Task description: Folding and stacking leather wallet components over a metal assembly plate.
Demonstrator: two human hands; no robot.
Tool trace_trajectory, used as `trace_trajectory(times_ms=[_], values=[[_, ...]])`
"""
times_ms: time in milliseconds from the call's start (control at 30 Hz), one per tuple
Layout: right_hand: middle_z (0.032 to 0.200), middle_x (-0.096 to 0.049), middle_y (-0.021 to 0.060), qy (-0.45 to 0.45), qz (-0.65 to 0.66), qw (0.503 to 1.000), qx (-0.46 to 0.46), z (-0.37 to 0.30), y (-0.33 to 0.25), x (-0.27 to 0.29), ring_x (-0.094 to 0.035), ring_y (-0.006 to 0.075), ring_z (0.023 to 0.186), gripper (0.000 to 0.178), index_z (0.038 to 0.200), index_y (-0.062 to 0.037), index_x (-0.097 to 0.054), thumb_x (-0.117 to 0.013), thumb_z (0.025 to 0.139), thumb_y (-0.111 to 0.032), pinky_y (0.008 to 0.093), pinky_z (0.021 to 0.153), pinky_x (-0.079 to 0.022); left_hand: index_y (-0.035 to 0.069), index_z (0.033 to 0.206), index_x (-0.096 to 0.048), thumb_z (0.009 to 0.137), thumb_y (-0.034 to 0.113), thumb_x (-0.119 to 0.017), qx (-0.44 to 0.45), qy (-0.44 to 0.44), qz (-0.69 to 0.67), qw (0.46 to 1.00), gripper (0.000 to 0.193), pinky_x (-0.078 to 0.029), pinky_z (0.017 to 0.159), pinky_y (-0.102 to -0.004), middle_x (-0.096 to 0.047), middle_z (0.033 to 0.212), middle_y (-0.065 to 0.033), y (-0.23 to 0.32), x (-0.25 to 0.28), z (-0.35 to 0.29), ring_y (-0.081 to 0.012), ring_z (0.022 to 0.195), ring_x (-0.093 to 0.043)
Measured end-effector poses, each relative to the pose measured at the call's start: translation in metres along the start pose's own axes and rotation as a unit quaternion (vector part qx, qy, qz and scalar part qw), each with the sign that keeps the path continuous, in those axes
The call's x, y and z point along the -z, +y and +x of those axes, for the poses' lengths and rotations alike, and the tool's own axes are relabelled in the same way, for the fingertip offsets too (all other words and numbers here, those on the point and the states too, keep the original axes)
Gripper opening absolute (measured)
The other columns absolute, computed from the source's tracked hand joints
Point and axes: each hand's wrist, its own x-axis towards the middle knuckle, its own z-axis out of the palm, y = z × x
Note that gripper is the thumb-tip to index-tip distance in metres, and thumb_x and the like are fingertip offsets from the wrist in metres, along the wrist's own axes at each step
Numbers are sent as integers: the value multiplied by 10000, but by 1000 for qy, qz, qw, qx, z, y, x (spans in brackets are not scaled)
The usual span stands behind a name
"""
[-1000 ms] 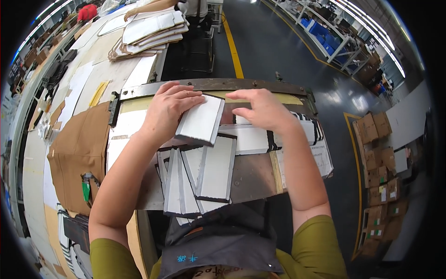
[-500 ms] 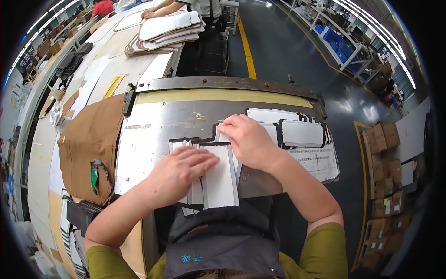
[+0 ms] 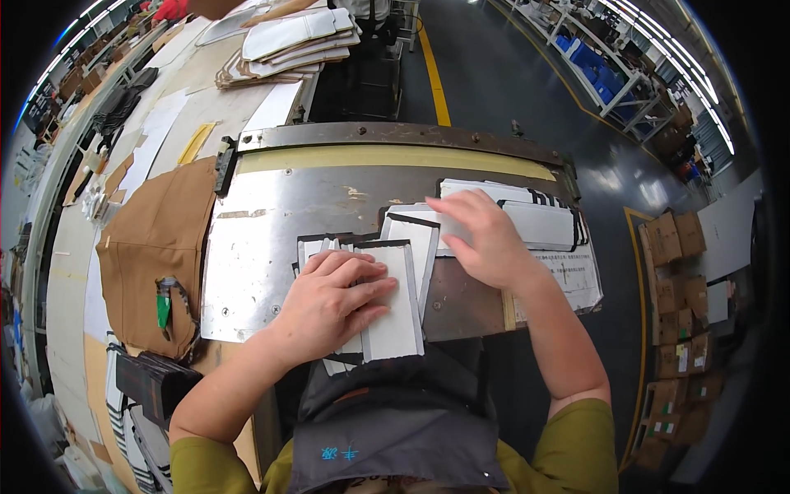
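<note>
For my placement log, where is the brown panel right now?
In the head view, the brown panel lies on the left, along the left edge of the metal plate; the left hand, over white panels, is to its right.

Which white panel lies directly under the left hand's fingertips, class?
The dark-edged white panel lying partly over the slanted panel. The left hand has its fingertips across it; the slanted panel, nearer the right hand, is clear of those fingertips.

Before you, white dark-edged panels (image 3: 401, 317) overlap, fanned lengthwise; a crosswise stack (image 3: 539, 226) lies to your right, perhaps several deep.
</note>
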Motion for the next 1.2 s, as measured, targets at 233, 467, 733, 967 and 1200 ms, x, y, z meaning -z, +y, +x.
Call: trace_trajectory(times_ms=[233,467,733,967,1200], values=[[1201,-632,148,-77,-137,987,35,-21,-18,20,-572,308,1112,531,1225,41,-612,-656,700,-22,421,897,-538,140,1119,-727,811,219,-770,7,5,31,999,321,-439,996,-394,-653,1168,-25,-7,12,-18,-243,1172,-576],[996,-627,138,-85,-267,957,73,-9,-17,-1,-600,283,986,446,1146,17,-637,-645,701,-20,391,778,-562,128,1150,-735,799,143,-765,39,9,17,999,353,-435,1016,-418,-655,1189,-58,-11,23,-37,-289,1201,-568],[1002,-644,89,28,-224,970,84,-18,-4,-8,-616,269,936,400,1106,-10,-662,-683,710,-62,368,766,-551,90,1186,-644,835,210,-745,68,-32,60,995,384,-443,962,-395,-601,1233,-74,-12,17,-9,-279,1075,-575],[935,-658,55,52,-202,974,91,-14,-4,-13,-640,255,863,244,1004,-61,-712,-737,771,-129,371,725,-540,61,1240,-615,867,250,-702,106,-23,133,985,427,-444,918,-385,-574,1121,-84,-5,-1,6,-260,1074,-551],[841,-716,128,190,28,979,-69,-25,3,-11,-692,272,756,90,928,5,-735,-698,854,-29,313,688,-528,49,1250,-613,885,265,-674,79,-86,216,970,429,-420,921,-355,-574,1074,-71,6,6,23,-233,1055,-542]])
